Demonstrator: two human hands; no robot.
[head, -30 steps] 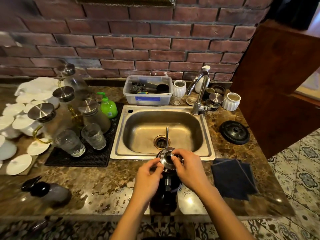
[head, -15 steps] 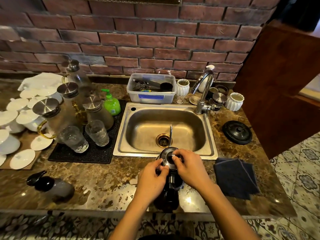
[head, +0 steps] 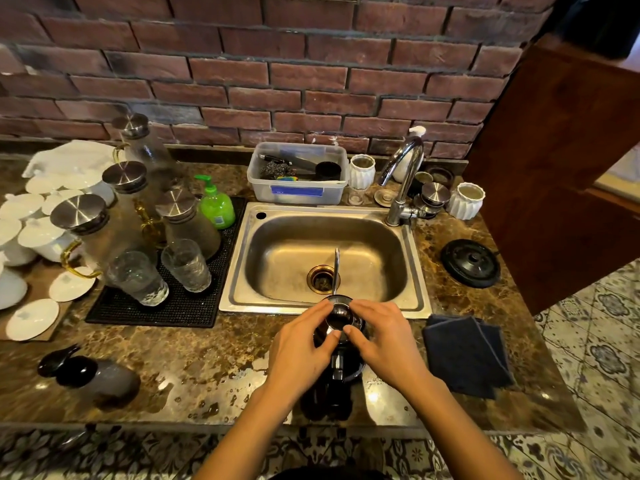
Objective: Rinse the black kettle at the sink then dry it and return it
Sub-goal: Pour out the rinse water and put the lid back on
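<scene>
The black kettle (head: 332, 382) stands on the marble counter just in front of the steel sink (head: 325, 261). Its thin metal spout (head: 336, 271) points out over the basin. Both hands grip the kettle's round lid (head: 341, 315) at the top: my left hand (head: 301, 355) from the left, my right hand (head: 384, 344) from the right. The kettle's body is largely hidden beneath my hands. Its round black base (head: 470, 263) lies on the counter right of the sink. A folded dark cloth (head: 465, 355) rests to the right of my right hand.
The tap (head: 403, 178) stands at the sink's back right corner. Glass carafes (head: 187, 220), tumblers (head: 138, 277) and green soap (head: 216, 204) crowd a black mat on the left. White dishes (head: 31, 233) lie far left. A plastic tub (head: 299, 174) sits behind the sink. The counter is wet.
Both hands stay on the kettle's lid and their fingers have shifted around it. The camera has tilted a little, so the scene sits slightly higher and to the right.
</scene>
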